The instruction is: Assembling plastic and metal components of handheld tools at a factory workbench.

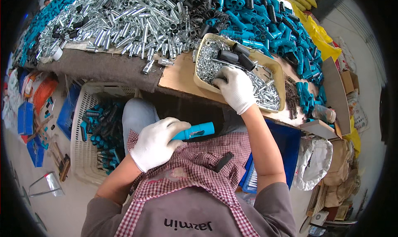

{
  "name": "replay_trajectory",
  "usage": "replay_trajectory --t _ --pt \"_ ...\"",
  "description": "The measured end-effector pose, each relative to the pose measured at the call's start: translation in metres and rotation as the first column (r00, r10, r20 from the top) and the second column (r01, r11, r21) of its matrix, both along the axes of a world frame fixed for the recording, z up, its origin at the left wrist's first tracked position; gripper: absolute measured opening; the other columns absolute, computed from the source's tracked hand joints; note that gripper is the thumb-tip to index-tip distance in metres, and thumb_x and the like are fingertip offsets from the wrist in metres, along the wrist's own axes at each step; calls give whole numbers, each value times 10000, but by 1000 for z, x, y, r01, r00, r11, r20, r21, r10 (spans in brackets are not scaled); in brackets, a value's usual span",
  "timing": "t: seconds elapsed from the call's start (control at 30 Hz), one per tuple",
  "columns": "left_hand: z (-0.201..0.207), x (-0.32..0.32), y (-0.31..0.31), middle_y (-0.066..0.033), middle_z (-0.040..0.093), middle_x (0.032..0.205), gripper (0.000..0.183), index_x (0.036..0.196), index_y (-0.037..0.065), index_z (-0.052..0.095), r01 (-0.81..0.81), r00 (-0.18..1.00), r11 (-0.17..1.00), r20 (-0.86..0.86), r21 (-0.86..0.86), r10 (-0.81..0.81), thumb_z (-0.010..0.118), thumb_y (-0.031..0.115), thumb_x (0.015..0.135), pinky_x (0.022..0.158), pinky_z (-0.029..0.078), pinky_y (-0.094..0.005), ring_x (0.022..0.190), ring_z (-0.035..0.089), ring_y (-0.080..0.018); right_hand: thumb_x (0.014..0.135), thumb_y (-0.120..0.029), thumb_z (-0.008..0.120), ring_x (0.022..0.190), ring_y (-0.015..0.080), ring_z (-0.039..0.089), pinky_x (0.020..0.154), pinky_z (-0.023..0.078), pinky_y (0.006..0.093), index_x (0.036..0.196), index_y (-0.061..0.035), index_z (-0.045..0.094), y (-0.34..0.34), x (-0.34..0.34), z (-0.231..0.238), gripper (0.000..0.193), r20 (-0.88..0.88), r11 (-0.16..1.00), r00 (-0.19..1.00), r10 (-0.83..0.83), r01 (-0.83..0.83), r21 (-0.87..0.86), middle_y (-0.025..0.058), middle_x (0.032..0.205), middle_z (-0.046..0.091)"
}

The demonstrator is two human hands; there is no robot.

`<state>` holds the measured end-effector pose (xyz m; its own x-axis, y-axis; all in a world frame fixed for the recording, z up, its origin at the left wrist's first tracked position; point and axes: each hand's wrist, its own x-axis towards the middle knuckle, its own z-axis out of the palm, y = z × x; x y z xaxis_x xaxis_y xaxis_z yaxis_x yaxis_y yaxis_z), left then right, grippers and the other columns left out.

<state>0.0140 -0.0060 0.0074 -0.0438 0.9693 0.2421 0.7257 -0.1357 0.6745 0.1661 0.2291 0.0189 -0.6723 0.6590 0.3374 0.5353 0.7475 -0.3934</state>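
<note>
Grasped in gloved left hand (156, 143), with fingers and thumb wrapped around one end: teal tube (200, 130). Sits on the near side of the tray (200, 84), apart from it, above the checked apron (186, 166). Points its free end rightward, slightly raised; shows a dark slot in the side.

Reaching over the tray's near rim: gloved right hand (236, 87). Noted with fingers bent and tips down at the small parts (206, 58); cannot tell whether anything is pinched.

Found inside the tray: small parts toward its left, black sleeves (229, 56) at its far middle, pins (265, 91) toward its right. Seen under the tray's left end and beyond it: brown board (178, 73).

Just right of the tray: dark springs (291, 100). Beyond and right of it: heap of teal handles (286, 37). Beyond and left of it: heap of chrome tubes (137, 17), backed onto by grey cloth (107, 67) on the near side.

Below the tray, to its left: white basket (78, 141) holding teal and black pieces (101, 129). Below, to its right: blue bin (286, 141), then white sack (313, 162).
</note>
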Motion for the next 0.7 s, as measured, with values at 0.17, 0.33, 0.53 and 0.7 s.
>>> replay_trajectory --t 0.17,0.33,0.53,0.7 --pt "-4 -6 -4 -128 688 1075 427 1143 50 658 -26 995 999 92 -39 30 778 77 734 853 545 -377 973 685 -316 825 -82 692 832 303 676 786 524 386 891 -26 689 -11 7 3 88 -319 997 946 -64 44 -70 148 864 701" --pt "-15 -11 0 -106 651 1042 515 1272 -59 571 -83 856 989 499 -125 135 694 61 787 836 529 -322 949 647 -191 850 -13 672 820 114 645 776 518 261 953 21 697 -62 23 14 110 -510 804 813 -281 -91 -588 40 886 706" --pt "-6 2 8 -133 610 1066 645 1394 -115 418 16 382 974 902 -224 201 617 168 849 770 526 -318 873 629 -190 800 21 728 806 120 629 758 523 266 910 29 672 -114 20 -11 124 -526 731 821 -222 -217 -647 61 880 692" --pt "-16 14 6 -94 582 1199 496 1345 -46 511 -81 565 992 815 -102 130 593 1 858 878 479 -271 1049 569 -134 752 -3 785 783 110 617 745 521 263 838 1 654 -126 6 -22 156 -582 713 779 -233 -271 -647 43 847 669"
